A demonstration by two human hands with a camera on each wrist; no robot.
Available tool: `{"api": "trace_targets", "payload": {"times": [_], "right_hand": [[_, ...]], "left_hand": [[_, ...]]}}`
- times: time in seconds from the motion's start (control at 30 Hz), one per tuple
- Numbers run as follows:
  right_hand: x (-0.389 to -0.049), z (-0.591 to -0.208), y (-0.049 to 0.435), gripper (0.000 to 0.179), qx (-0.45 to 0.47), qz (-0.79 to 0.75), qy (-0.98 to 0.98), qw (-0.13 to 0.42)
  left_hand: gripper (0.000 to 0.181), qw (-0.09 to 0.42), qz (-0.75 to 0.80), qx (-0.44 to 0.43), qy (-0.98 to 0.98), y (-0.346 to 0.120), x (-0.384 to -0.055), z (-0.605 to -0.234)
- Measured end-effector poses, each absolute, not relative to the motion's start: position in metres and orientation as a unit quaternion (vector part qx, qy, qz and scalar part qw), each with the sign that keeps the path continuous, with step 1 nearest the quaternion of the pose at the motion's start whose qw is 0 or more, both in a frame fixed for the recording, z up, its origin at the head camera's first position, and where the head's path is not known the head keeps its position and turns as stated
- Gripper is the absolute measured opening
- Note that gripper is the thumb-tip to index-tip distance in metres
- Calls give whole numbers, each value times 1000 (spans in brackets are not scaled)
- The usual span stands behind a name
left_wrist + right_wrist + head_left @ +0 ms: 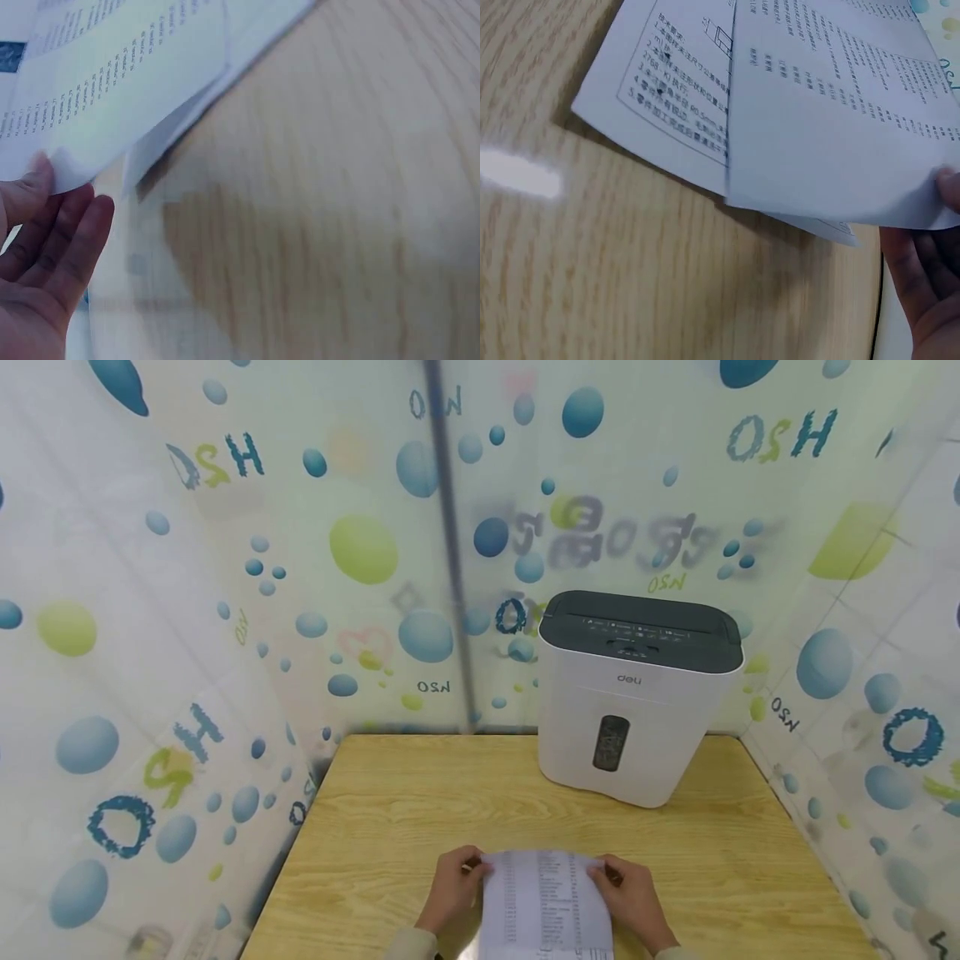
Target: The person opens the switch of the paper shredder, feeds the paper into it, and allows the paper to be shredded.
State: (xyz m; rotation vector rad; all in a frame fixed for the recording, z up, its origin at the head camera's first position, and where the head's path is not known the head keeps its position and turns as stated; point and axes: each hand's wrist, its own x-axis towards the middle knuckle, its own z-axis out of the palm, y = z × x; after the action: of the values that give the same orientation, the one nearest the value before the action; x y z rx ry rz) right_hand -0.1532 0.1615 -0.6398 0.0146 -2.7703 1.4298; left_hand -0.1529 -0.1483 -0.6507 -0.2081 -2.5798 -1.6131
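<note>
A printed sheet of paper with columns of small text is held up at the near side of the table. My left hand pinches its far left corner between thumb and fingers. At the far right corner, my right hand grips the same sheet, with the thumb on top and the fingers beneath. Under the raised sheet, the right wrist view shows another paper with a line drawing and Chinese text, lying on the wood-grain tabletop. The near end of the held sheet runs out of the head view.
A white paper shredder with a dark top and a small window stands at the back right of the wooden table. Curtains with blue and green dots enclose the table at the back and both sides.
</note>
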Motion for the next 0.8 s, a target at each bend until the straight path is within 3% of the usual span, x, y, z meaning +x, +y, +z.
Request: {"api": "trace_targets", "payload": {"times": [0.27,0.8], "right_hand": [[-155,-633,167,19,18,445,-894,41],[-166,-609,176,27,28,441,-894,70]], "left_hand": [[7,43,-562,-45,-825,-144,-159,-641],[9,32,-577,-68,-813,-137,-174,-619]]}}
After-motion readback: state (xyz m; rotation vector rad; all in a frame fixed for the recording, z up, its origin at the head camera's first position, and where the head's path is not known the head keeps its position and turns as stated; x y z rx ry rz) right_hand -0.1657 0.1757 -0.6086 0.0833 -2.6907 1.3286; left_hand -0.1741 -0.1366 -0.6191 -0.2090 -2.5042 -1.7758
